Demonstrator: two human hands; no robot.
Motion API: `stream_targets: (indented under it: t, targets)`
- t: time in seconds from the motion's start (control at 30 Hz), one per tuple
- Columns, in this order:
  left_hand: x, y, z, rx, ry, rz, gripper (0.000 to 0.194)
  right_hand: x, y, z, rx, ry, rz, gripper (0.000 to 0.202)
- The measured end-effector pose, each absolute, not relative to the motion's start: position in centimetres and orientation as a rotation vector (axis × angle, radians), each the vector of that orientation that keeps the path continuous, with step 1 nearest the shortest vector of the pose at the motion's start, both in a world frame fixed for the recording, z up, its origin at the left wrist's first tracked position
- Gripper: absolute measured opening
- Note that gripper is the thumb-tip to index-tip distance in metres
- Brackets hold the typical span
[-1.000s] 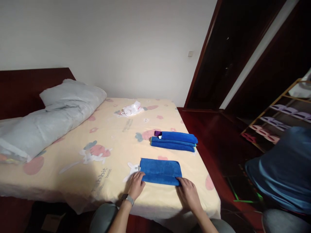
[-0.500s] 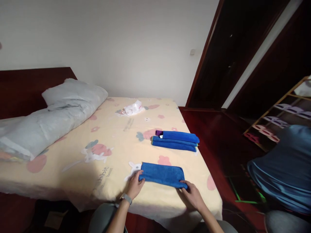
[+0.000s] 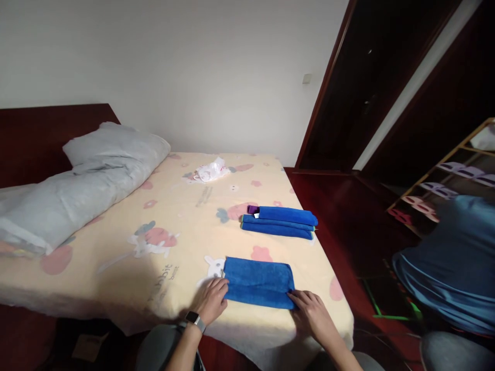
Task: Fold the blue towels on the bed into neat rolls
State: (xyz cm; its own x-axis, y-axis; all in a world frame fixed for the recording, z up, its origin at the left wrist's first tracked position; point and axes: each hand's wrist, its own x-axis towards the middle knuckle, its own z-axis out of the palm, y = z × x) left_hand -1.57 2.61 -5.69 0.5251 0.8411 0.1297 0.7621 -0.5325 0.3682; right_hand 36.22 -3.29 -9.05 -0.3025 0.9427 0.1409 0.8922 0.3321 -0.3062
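Head view, left grip: my left hand [image 3: 213,300] has its fingertips at the blue cloth's 8 o'clock corner; the thumb is hidden, so I cannot tell whether they pinch.
Right grip: my right hand [image 3: 311,309] appears clamped on the 4 o'clock corner.
Blue cloth [image 3: 259,281]: flat between my hands, near the bed's front edge, a crease running across it; it is the centre of my clock.
Done, I judge: three narrow blue bundles [image 3: 288,215] lie together between 12 and 1 o'clock, a purple piece [image 3: 253,209] at their left end.
Left, I judge: this cloth is wider than those and not yet as narrow.
Bed sheet [image 3: 204,226]: pale yellow, printed with rabbits.
Farther on the bed: a white plastic bag [image 3: 212,170] at 11 o'clock, grey bedding [image 3: 100,180] at 10.
Room: dark red floor [image 3: 325,201], shoe rack [image 3: 425,178] at 2 o'clock, dark door [image 3: 359,87] at 1, pale wall [image 3: 193,67] at 12.
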Motion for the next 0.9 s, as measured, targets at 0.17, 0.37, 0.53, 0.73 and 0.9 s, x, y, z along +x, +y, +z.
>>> stream_targets:
  t: [0.17,0.37,0.53,0.73,0.9]
  targets:
    - [-2.1,1.5,-5.1,2.508,1.346,0.388,0.043,37.3,-4.4,-9.1,-1.618,-2.441,0.206,0.052]
    - [-0.9,1.8,-4.7,2.554,1.369,0.581,0.039,34.1,-3.7,-7.7,-1.615,-2.271,0.202,0.048]
    - [3.9,1.8,-5.6,2.627,1.190,0.571,0.038,28.7,-1.4,-6.8,-1.469,-2.305,0.444,0.045]
    - [6.2,1.5,-8.0,2.629,1.202,0.446,0.046,29.3,0.0,-7.1,-1.572,-2.329,0.570,0.051]
    - [3.8,3.1,-8.5,2.588,1.391,0.365,0.056,31.8,0.2,-8.7,-1.720,-2.366,0.544,0.055]
